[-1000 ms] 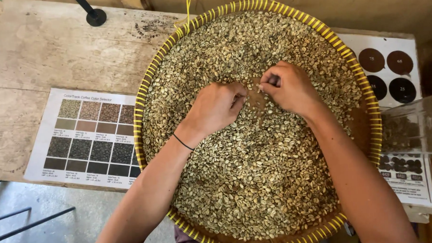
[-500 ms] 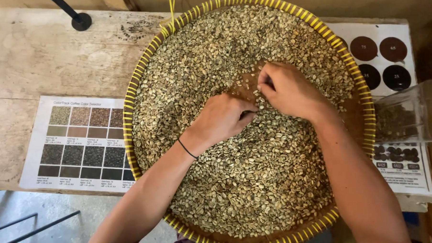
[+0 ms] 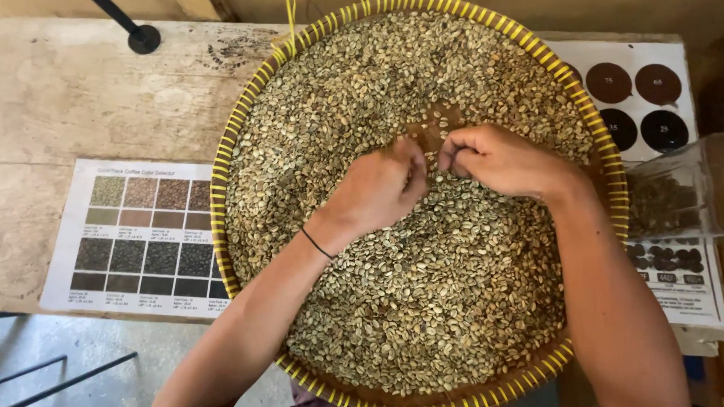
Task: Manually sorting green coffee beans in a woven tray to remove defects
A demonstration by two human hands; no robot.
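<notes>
Both hands have drawn closer since a moment ago, curled fingers nearly meeting mid-tray. Pale green coffee beans (image 3: 413,290) fill the round woven tray (image 3: 218,224) beneath them. Left hand (image 3: 375,188) and right hand (image 3: 497,160) loosely pinch beans; colour charts (image 3: 138,231) lie beside.

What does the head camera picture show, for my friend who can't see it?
Two hands, left hand and right hand, pick through pale green beans in a round basket on a wooden table.
</notes>
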